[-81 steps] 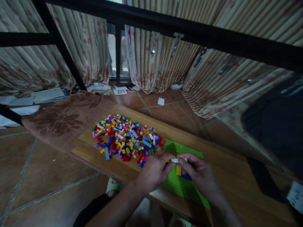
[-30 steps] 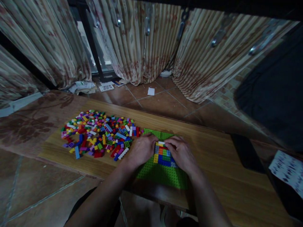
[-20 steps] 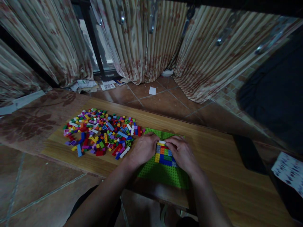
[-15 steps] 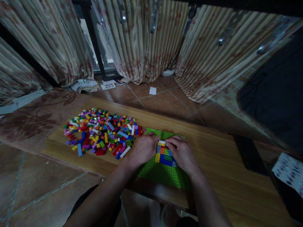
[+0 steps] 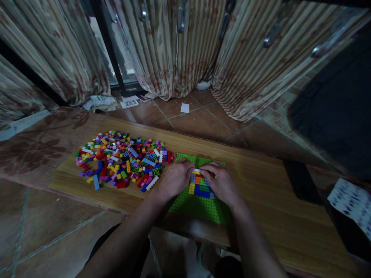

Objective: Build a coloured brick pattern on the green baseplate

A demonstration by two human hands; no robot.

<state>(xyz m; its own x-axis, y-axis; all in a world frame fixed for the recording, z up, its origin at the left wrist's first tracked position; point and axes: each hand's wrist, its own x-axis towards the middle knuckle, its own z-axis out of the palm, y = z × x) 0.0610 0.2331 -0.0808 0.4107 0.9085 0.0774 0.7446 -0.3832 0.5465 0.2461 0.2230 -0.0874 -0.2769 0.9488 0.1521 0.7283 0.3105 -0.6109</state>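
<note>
A green baseplate (image 5: 199, 214) lies on the wooden table, bearing a compact patch of toy bricks (image 5: 202, 189) in blue, yellow, orange, green and grey. At the far edge of that patch is a narrow white brick (image 5: 197, 170). My left hand (image 5: 176, 178) is closed at the white brick's left end, fingertips curled against it. From the other side, my right hand (image 5: 222, 182) pinches its right end and covers part of the patch. Whether the white brick is fully seated on the studs cannot be seen.
A large heap of loose, mixed-colour bricks (image 5: 116, 162) spreads over the left of the wooden table (image 5: 261, 193). A black flat object (image 5: 301, 181) and a sheet of playing-card prints (image 5: 350, 202) lie at the right. Striped curtains (image 5: 165, 50) hang beyond the table.
The whole view has shifted slightly, so everything sits a little higher and further left. Both hands stay at the white brick, with the fingers moved only slightly.
</note>
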